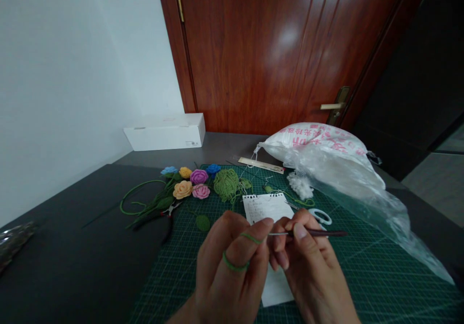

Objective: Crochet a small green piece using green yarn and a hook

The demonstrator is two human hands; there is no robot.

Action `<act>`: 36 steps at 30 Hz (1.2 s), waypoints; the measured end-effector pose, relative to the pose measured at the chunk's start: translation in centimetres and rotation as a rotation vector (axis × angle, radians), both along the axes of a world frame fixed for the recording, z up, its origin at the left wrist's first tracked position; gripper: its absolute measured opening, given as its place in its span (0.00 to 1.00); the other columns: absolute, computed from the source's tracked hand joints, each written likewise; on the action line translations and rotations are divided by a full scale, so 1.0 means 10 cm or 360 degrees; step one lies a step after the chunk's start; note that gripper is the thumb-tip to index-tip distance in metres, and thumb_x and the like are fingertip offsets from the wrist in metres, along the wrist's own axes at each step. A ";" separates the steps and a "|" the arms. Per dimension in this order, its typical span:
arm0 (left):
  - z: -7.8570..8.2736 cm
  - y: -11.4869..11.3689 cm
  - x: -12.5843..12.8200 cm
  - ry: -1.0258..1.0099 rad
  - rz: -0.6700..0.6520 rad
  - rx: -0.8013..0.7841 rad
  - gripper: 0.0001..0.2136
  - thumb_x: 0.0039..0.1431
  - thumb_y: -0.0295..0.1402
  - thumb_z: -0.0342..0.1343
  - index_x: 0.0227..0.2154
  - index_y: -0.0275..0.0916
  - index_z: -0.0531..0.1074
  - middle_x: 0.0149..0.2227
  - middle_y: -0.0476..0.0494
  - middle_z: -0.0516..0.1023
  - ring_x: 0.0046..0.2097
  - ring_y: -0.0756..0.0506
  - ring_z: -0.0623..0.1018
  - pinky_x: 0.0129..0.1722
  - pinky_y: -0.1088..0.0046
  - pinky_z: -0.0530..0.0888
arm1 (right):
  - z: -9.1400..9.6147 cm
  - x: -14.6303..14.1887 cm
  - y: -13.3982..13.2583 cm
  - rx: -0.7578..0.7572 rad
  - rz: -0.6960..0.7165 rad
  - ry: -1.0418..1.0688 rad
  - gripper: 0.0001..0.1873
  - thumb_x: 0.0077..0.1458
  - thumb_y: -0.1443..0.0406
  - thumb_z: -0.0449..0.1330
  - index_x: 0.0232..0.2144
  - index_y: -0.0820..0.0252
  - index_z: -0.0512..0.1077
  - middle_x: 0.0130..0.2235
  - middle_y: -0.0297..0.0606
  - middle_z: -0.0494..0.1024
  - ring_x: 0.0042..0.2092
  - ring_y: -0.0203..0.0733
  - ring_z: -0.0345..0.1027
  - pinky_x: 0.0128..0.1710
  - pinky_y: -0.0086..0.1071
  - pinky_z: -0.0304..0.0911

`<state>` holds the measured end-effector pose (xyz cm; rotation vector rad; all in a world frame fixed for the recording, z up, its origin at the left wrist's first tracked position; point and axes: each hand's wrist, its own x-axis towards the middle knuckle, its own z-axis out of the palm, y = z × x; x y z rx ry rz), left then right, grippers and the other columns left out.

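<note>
Hook, dark-handled, pinched between thumb and fingertips of the right hand, its metal shaft pointing toward the left hand. Left hand: fingers raised and pressed close together, green yarn looped round two of them, fingertips just beside the hook's tip; whether they pinch anything cannot be told. Any stitch on the hook is too small to see.

Notepad, handwritten, at 12 o'clock under the hands, lying on cutting mat. Yarn ball at 11 o'clock, with a loose strand running from it. Finished roses, crocheted in blue, yellow, purple, peach and pink, just beside it at 10 to 11 o'clock, several joined to green stems. Loose leaf at 11 o'clock; pliers at 10 o'clock. Scissors, white-handled, at 1 o'clock.

Bag, clear plastic with pink print, at 1 o'clock, holding white filling; tuft of the same filling lies outside it on the mat. Ruler at 12 o'clock beyond the mat. Box, white and closed, at 11 o'clock against the wall.
</note>
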<state>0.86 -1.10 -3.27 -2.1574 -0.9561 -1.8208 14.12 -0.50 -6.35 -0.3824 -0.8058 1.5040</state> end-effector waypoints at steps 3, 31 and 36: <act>0.01 0.01 0.01 -0.0017 -0.0041 0.0008 0.21 0.52 0.08 0.59 0.47 0.31 0.74 0.36 0.46 0.75 0.35 0.51 0.76 0.30 0.79 0.78 | 0.07 -0.04 0.03 -0.0196 0.0150 0.0158 0.13 0.62 0.58 0.66 0.29 0.57 0.71 0.27 0.32 0.76 0.26 0.31 0.67 0.29 0.24 0.67; -0.06 -0.06 0.06 0.0009 -0.0201 0.0102 0.19 0.54 0.10 0.60 0.47 0.30 0.76 0.36 0.46 0.81 0.38 0.49 0.77 0.39 0.74 0.81 | -0.14 -0.04 0.12 -0.0585 0.0896 0.0673 0.13 0.54 0.60 0.74 0.31 0.63 0.78 0.22 0.24 0.62 0.20 0.23 0.45 0.19 0.13 0.58; -0.02 -0.02 0.06 -0.0178 0.0059 -0.0158 0.16 0.53 0.13 0.60 0.41 0.37 0.75 0.38 0.45 0.81 0.39 0.48 0.82 0.41 0.72 0.82 | -0.07 -0.07 0.10 -0.0474 0.0558 0.0538 0.10 0.57 0.61 0.72 0.31 0.59 0.75 0.23 0.26 0.67 0.22 0.25 0.56 0.24 0.16 0.62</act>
